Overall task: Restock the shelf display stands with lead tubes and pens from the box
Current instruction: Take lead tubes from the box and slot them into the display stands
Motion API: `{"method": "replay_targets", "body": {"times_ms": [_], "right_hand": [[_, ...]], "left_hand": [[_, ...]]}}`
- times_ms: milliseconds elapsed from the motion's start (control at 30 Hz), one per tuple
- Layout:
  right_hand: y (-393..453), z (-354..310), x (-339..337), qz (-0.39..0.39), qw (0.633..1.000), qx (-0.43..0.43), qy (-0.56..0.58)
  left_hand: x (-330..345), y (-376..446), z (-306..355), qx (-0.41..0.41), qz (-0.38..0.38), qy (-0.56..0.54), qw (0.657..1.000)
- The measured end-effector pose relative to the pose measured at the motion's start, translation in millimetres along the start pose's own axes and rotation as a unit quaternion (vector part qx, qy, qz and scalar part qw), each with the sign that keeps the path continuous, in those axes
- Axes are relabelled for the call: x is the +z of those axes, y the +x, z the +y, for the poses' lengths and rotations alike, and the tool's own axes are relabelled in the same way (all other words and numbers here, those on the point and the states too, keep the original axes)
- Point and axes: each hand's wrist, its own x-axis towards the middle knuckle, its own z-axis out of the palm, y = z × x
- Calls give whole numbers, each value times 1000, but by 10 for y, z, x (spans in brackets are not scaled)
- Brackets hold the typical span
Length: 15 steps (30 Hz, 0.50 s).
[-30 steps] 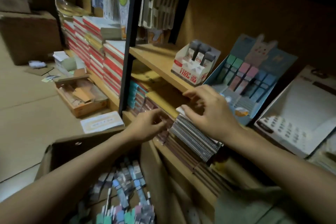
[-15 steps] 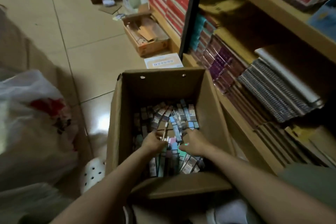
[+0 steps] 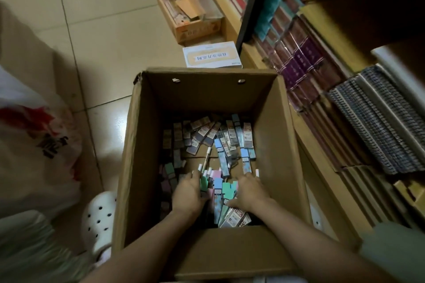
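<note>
Head view: looking straight down into the cardboard box [image 3: 142, 167] now, a second ago it was the shelf.
Lead tubes and pens: loose heap on the box floor, pastel packs [image 3: 220, 187] bunched right between the two hands, more carded ones [image 3: 207, 133] just beyond the fingertips.
Left hand [image 3: 187, 193]: fingers curled around a green pack and a few white-capped pens [image 3: 202, 169], looks like a proper grip.
Right hand [image 3: 249, 192]: palm down on the heap, fingers bent into it; can't tell if it has anything clamped yet.
What changed: both hands came off the spiral notebooks [image 3: 377, 119] on the shelf and dropped into the box.
Meaning: I'd say it's the gather step, next handful for the stands; nothing lifted out yet.
Around: white clog [image 3: 99, 216] and plastic bag [image 3: 34, 145] out past the left hand.
</note>
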Motion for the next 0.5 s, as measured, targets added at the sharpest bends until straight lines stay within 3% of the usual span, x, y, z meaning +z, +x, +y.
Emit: {"method": "replay_targets", "body": {"times_ms": [167, 500], "right_hand": [[43, 20, -9, 19, 999, 8, 36], [113, 13, -22, 52, 973, 22, 224]], "left_hand": [[32, 37, 25, -19, -1, 3, 1000], [-1, 105, -22, -55, 31, -65, 996]]}}
